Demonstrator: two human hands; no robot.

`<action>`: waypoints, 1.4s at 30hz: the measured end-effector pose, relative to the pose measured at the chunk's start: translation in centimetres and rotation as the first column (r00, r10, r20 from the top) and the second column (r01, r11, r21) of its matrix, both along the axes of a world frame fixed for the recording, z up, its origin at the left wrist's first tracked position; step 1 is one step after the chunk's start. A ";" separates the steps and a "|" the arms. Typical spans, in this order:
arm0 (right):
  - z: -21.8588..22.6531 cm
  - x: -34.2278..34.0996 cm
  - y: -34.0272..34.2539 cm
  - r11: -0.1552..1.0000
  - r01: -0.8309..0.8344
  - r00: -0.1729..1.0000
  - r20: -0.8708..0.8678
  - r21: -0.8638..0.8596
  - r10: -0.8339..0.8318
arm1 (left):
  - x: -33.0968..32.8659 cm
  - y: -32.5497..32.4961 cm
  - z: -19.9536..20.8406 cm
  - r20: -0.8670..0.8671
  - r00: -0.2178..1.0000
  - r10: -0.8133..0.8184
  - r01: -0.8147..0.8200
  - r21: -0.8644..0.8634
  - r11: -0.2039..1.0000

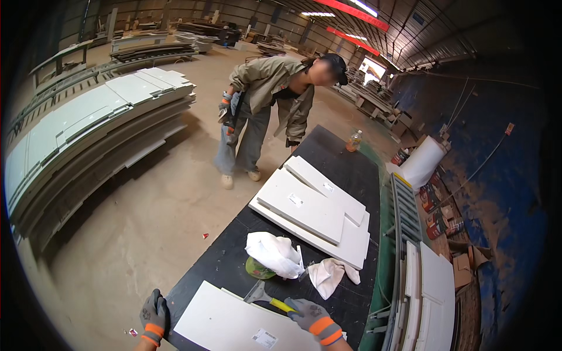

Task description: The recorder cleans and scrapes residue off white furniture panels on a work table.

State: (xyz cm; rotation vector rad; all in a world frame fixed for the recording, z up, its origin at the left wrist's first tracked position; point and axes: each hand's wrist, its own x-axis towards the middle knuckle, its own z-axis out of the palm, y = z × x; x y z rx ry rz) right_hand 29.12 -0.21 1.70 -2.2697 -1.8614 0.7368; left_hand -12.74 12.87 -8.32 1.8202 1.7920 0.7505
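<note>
Bare lane on the black table: its left edge, from beside the worker's left hand up to the panel stack. Middle's blocked: white bundle with a pinkish cloth just beside it. Between those and the near panel, only a thin gap, with the scraper in the right hand sticking into it. Right of the cloth, bare top to the edge; slatted rack runs alongside. Far end: bottle at right, co-worker leaning in at left.
</note>
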 end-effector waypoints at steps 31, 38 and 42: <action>-2.1 -2.0 -1.1 0.923 0.229 0.973 -0.057 0.311 -0.222 | 0.2 0.1 -1.1 -0.006 0.999 0.038 -0.038 0.022 0.999; -4.0 -0.8 -1.2 0.942 0.202 0.979 -0.060 0.270 -0.192 | 0.3 0.2 0.1 -0.043 0.999 0.017 -0.021 -0.090 0.996; -0.3 -0.3 -0.3 0.882 0.250 0.920 -0.382 0.399 -0.088 | 0.3 0.3 -0.1 -0.020 0.999 0.025 -0.027 -0.075 0.997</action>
